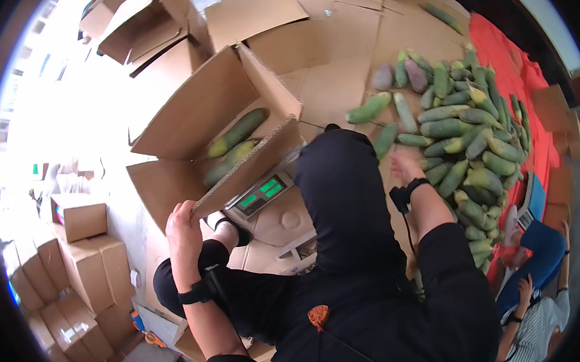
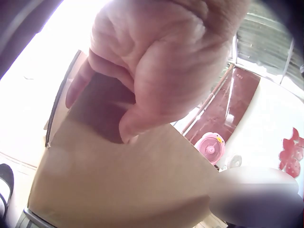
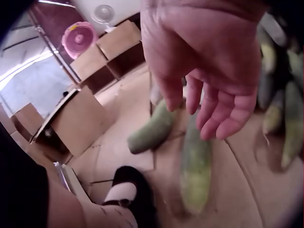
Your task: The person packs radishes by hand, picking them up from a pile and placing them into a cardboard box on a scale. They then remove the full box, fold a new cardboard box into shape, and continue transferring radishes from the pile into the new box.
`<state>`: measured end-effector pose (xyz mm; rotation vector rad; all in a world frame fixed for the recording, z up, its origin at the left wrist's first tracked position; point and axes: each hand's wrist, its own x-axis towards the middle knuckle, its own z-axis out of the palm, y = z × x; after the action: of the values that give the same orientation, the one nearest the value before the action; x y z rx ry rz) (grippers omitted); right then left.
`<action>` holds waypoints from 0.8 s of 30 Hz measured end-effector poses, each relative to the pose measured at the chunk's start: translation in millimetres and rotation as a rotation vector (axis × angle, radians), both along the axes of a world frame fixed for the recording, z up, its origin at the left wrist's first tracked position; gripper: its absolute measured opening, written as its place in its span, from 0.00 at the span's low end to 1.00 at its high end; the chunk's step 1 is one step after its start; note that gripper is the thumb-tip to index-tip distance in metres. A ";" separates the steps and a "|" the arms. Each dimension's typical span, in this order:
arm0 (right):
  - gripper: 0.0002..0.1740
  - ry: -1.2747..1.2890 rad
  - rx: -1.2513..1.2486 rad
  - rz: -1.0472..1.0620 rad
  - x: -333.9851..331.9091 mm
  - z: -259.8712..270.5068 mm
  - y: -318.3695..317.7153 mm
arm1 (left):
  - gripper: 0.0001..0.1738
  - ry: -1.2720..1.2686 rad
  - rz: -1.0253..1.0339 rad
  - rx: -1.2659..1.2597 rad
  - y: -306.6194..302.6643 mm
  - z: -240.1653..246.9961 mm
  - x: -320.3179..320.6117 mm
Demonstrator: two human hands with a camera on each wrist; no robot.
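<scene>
Left of centre, the left hand (image 1: 184, 235) grips the carton (image 1: 197, 104) edge; an uneven pull could tilt it, rolling the gourds (image 1: 238, 132) inside. Right of centre, the right hand (image 1: 405, 167), fingers relaxed and empty, adjoins the gourd pile (image 1: 446, 129); a nudge could dislodge it.

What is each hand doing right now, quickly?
Left hand: closed on the edge of the cardboard box.
Right hand: open, fingers loosely bent, holding nothing, near a green vegetable.
</scene>
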<state>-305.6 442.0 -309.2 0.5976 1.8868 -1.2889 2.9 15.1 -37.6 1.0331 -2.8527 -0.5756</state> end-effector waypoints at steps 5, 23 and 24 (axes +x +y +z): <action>0.31 -0.119 0.012 -0.152 26.2 -51.7 -18.0 | 0.06 0.036 0.010 0.003 0.9 4.1 -0.7; 0.33 -0.469 -1.136 -0.147 50.6 -91.6 -78.2 | 0.08 -0.025 0.046 0.006 -6.2 -3.3 4.2; 0.33 -0.515 -1.207 -0.139 48.1 -93.8 -65.1 | 0.09 -0.017 0.043 -0.013 -5.8 -3.6 5.0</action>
<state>-257.6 376.9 -403.0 0.3284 0.4561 -1.8309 8.0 9.3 -41.2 1.0998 -2.8366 -0.5475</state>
